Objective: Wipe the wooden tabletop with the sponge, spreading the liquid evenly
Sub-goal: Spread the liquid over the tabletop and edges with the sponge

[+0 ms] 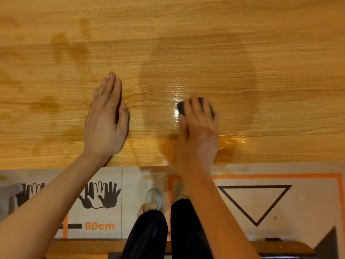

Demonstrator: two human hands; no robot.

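Observation:
A wooden tabletop (186, 43) fills the upper part of the head view. My right hand (198, 128) presses a dark sponge (182, 107) onto the wood near the front edge; its fingers curl over the sponge and look blurred. Shiny wet liquid (231, 142) glistens around and beside that hand, with a broad damp patch (224, 71) spreading beyond it. My left hand (106, 116) lies flat on the table to the left, fingers straight and together, holding nothing.
Darker damp smears (69, 49) mark the left side of the tabletop. Below the table's front edge (280, 162) lies a floor mat with hand outlines (100, 195), an "80cm" mark and a black triangle (255, 202). My legs and shoes (153, 200) stand there.

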